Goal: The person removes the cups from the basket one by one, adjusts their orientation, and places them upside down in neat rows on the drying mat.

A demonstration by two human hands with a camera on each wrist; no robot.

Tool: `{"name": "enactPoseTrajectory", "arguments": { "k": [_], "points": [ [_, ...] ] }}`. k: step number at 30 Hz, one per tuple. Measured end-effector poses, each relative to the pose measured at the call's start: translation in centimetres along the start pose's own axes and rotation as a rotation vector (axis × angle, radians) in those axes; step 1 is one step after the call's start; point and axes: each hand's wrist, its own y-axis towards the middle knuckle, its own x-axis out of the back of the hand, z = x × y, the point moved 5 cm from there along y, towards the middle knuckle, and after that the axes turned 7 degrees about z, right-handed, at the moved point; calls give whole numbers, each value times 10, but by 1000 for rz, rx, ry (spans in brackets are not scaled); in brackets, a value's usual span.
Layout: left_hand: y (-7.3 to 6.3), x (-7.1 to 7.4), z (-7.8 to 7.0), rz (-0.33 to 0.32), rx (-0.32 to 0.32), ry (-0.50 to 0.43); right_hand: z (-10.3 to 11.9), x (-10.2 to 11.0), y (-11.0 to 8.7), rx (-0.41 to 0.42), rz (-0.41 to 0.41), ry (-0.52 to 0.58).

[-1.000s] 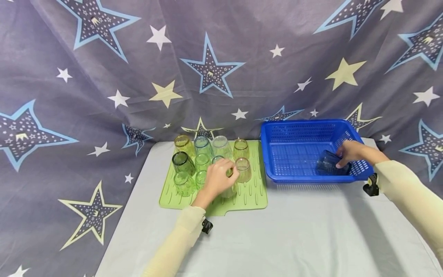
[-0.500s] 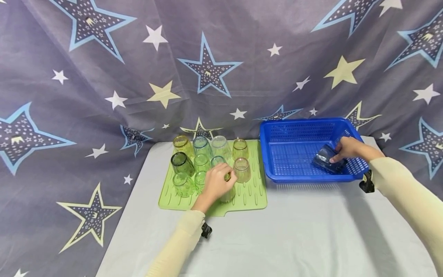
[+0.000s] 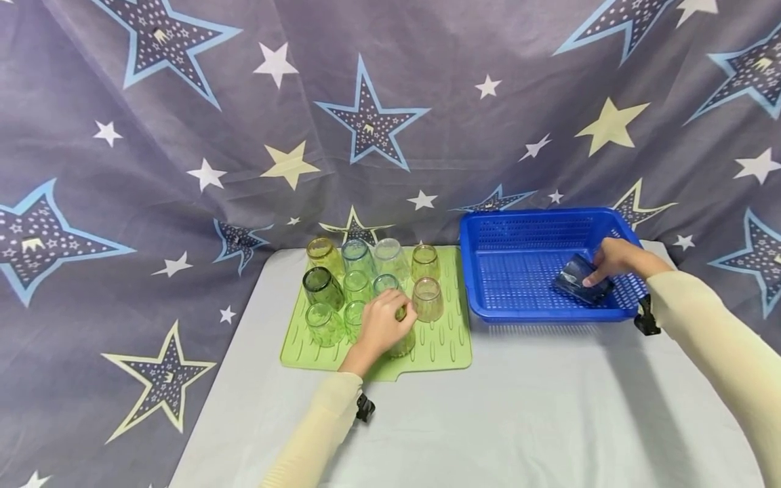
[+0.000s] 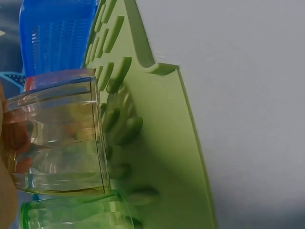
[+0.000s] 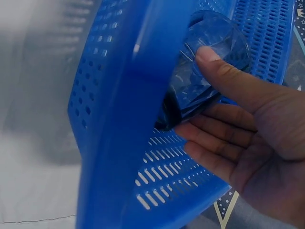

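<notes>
My left hand [image 3: 386,322] grips a pale yellowish glass [image 4: 59,138] from above at the front of the green drying mat [image 3: 434,356]. That glass stands upside down on the mat, partly hidden behind the hand in the head view. A green glass [image 4: 71,214] is right beside it in the left wrist view. Over in the blue plastic basket [image 3: 482,285], my right hand [image 3: 619,259] holds a dark blue glass [image 3: 576,278] that lies tilted near the front right corner. Its thumb presses the glass's side, with the other fingers beneath, as the right wrist view shows.
Several upturned glasses stand in rows on the mat, among them a dark green glass [image 3: 323,288], an amber glass [image 3: 325,256] and a pinkish glass [image 3: 428,299]. A star-patterned curtain [image 3: 390,190] hangs behind the white-covered table [image 3: 488,407].
My right hand has shifted slightly left and turned the dark blue glass within the basket. The left hand has moved slightly down in view, staying on its glass.
</notes>
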Motion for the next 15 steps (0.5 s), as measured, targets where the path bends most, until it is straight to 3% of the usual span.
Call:
{"name": "enactPoseTrajectory", "arguments": {
  "k": [15],
  "points": [
    [-2, 1, -2, -7, 16, -19, 5, 4, 1, -42, 74, 6]
  ]
}}
